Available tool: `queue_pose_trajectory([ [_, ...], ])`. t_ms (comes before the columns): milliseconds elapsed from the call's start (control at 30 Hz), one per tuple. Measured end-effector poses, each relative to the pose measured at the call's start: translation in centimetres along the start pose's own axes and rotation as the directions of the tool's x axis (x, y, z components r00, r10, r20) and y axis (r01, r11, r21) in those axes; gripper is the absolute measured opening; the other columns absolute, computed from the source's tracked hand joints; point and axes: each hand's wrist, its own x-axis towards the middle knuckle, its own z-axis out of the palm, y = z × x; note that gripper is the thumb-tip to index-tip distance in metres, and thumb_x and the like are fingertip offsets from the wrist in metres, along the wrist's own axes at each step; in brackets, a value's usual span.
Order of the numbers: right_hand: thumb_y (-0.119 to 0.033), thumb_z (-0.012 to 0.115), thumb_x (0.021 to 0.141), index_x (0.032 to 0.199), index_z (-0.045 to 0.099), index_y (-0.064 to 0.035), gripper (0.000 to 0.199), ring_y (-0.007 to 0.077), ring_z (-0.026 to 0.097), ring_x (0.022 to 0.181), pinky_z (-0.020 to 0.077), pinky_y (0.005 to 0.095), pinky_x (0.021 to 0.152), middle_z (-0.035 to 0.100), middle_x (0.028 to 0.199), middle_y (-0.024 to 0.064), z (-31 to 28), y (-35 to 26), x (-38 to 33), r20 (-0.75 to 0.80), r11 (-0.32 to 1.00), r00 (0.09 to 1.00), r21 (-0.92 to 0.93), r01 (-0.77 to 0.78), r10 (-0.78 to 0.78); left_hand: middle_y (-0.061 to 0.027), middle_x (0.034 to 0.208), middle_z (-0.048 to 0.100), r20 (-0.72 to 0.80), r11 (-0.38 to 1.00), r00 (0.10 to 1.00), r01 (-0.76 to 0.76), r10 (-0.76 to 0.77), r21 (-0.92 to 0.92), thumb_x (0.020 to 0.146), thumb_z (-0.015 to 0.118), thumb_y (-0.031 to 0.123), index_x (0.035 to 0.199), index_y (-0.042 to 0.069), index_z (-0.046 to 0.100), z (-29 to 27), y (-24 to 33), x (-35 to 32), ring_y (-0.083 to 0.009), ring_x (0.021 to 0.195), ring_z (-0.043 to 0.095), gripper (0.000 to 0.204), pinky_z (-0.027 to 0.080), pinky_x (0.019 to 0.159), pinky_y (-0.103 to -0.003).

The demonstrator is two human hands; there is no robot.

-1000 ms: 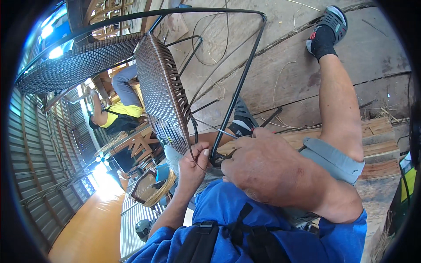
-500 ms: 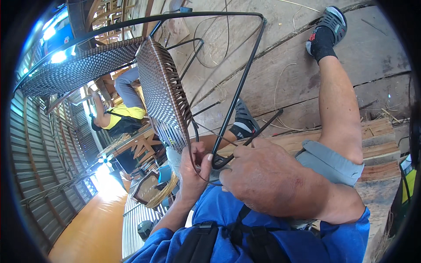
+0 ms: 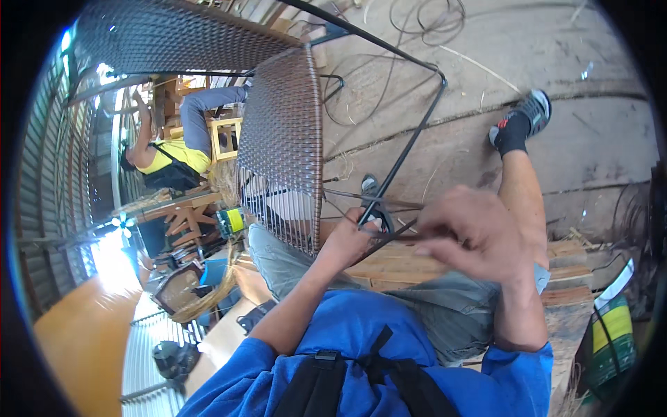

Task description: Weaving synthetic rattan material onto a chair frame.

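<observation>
A chair with a brown woven seat (image 3: 281,118) and a black tube frame (image 3: 410,139) is tilted on its side in front of me. My left hand (image 3: 347,240) is closed round the lower bent end of the tube, beside the seat's partly woven edge. To its right, my right hand (image 3: 472,233) is raised with curled fingers, somewhat blurred. A thin brown weaving strand (image 3: 389,201) stretches from the chair past the tube to the right hand's fingers. The exact pinch on the strand is smeared by motion.
Beyond the chair at left, another person in a yellow shirt (image 3: 170,163) works with raised arms. Loose strands (image 3: 434,21) lie coiled on the plank floor (image 3: 590,146). Timber pieces (image 3: 570,271) are by my right leg, with a green-yellow container (image 3: 611,333) further right.
My right hand has moved right and up, away from the tube, drawing the strand out. The left hand stays at the tube's bend. The view has shifted, showing more of the seat.
</observation>
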Motion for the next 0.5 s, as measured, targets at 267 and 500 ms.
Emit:
queue_pose_trajectory([
  [267,-0.023,0.063,0.084,0.100,0.058,0.0008,0.029,0.0109,0.057,0.081,0.0447,0.0242,0.075,0.061,0.082,0.0017,-1.3,1.3,1.7,0.064,0.755,0.834,0.391,-0.526,0.549,-0.0011,0.066,0.051,0.160,0.906,0.986,0.111,-0.048,-0.409,0.087,0.054,0.024,0.116,0.002,0.047,-1.3,1.5,-1.0,-0.0052,0.048,0.045,0.037,0.036,0.041,-0.022],
  [500,-0.034,0.057,0.087,0.116,0.052,0.0038,0.048,0.0228,0.055,0.101,0.0417,0.0312,0.088,0.060,0.106,0.0163,-4.1,12.1,8.4,-0.248,0.723,0.726,-0.122,-0.680,0.641,-0.0067,0.065,0.050,0.098,0.965,0.967,-0.222,0.236,-0.139,0.087,0.050,0.018,0.094,-0.002,0.055,-1.1,0.2,-0.5,-0.0142,0.065,0.049,0.022,0.041,0.063,-0.030],
])
